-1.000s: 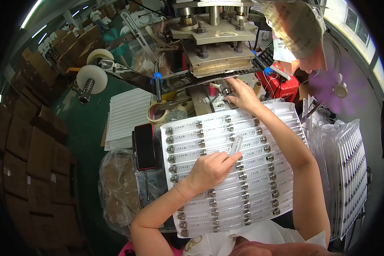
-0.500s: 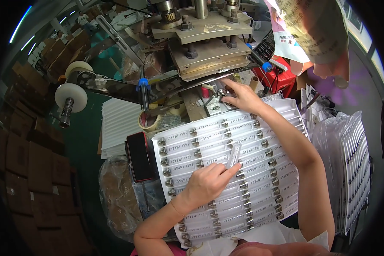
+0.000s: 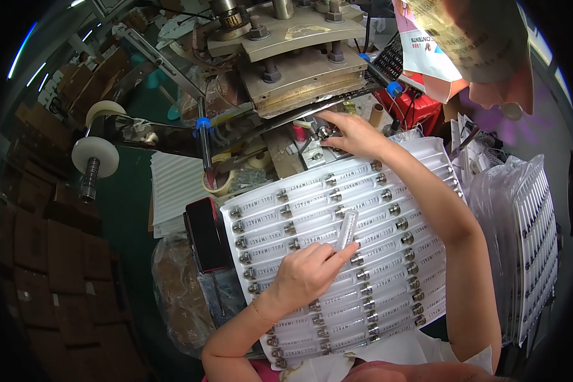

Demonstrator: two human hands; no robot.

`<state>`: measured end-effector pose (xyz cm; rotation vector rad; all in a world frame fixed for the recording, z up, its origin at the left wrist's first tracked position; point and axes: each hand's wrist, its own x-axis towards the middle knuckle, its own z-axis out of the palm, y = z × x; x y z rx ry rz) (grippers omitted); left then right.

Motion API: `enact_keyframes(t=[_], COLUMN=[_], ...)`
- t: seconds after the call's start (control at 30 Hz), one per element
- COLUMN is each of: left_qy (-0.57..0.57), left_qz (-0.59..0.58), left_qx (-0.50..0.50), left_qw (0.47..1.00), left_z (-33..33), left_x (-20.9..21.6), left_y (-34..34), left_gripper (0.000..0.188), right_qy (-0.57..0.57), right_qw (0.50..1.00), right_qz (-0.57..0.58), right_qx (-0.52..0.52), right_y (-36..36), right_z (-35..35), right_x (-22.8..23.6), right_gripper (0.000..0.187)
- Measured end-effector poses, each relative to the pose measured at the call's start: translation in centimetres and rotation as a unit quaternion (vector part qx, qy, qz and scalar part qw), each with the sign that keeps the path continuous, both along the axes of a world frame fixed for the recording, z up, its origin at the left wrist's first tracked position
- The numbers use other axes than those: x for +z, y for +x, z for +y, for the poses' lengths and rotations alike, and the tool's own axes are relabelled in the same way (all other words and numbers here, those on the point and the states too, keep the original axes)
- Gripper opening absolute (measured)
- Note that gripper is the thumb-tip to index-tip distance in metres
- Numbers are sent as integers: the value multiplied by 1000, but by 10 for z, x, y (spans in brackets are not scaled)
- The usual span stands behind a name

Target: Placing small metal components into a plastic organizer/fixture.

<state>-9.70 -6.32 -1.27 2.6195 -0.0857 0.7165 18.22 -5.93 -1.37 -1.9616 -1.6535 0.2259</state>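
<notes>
**Hands at a press: loaded blister tray and one loose tube**

Centrally, a white blister tray point(image 3: 420, 280) lies tilted across the person's lap, its rows of moulded pockets filled with clear tubes, each ending in a metal cap. The left hand point(image 3: 305, 274) rests on the tray's lower middle, fingers point(image 3: 337, 254) closed around the lower end of one clear tube point(image 3: 347, 229), which stands out from the rows at a steep angle, its upper end free above the tray. The right hand point(image 3: 353, 134) reaches over the tray's far edge to the small metal fixture point(image 3: 318, 149) under the press head point(image 3: 299, 70); its fingers are curled, tips down on the fixture, and whether they pinch anything cannot be told. Left of the tray, a dark red phone point(image 3: 205, 234) lies just beside its edge, with a stack of empty white ribbed trays point(image 3: 172, 191) beyond it. A white tape reel point(image 3: 95, 156) sits on an arm at far left. At right, bagged stacks of filled trays point(image 3: 528, 248) stand on edge, well apart from both hands. A red box point(image 3: 420, 108) sits behind the right wrist.
</notes>
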Motion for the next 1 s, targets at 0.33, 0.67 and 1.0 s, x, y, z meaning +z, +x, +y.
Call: enact_keyframes(t=[0.33, 0.67, 1.0], left_qy=[0, -9, -8], left_qz=[2, 5, 3], left_qx=[0, -4, -7], left_qw=[1000, 1000, 1000], left_z=[3, 3, 4], left_x=[0, -2, -3], left_y=[-2, -2, -4], left_gripper=[42, 43, 42], right_qy=[40, 11, 12], right_qw=[999, 1000, 1000], right_qz=[0, 9, 20], right_qx=[-3, -11, -9], right_y=[1, 0, 0], right_z=[2, 1, 3], right_x=[-5, -3, -7], right_gripper=[60, 59, 61])
